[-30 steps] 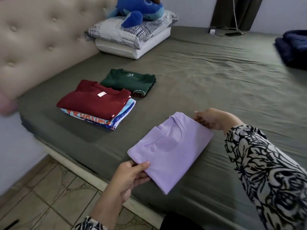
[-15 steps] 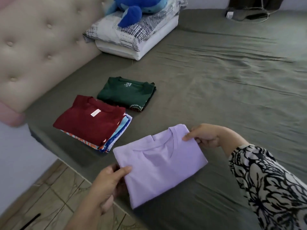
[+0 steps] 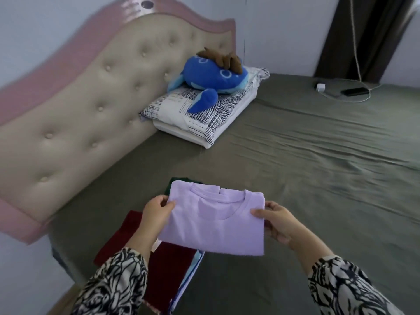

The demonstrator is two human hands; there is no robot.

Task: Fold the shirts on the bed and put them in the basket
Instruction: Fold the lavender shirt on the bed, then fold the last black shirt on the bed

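Observation:
A folded lilac shirt (image 3: pixel 216 223) is held up in the air above the bed (image 3: pixel 306 189). My left hand (image 3: pixel 156 212) grips its left edge and my right hand (image 3: pixel 275 220) grips its right edge. Beneath it lies a folded dark red shirt (image 3: pixel 168 273) on top of a pile with blue and white edges (image 3: pixel 193 267). A corner of a folded green shirt (image 3: pixel 169 187) shows behind the lilac one. No basket is in view.
A tufted beige headboard with a pink frame (image 3: pixel 86 114) stands on the left. A blue plush toy (image 3: pixel 213 79) lies on stacked pillows (image 3: pixel 204 114). A phone (image 3: pixel 353 91) and charger cable lie at the bed's far edge.
Both hands lifted the lilac shirt off the bed and carried it left, over the red and green shirts. The camera tilted up toward the headboard.

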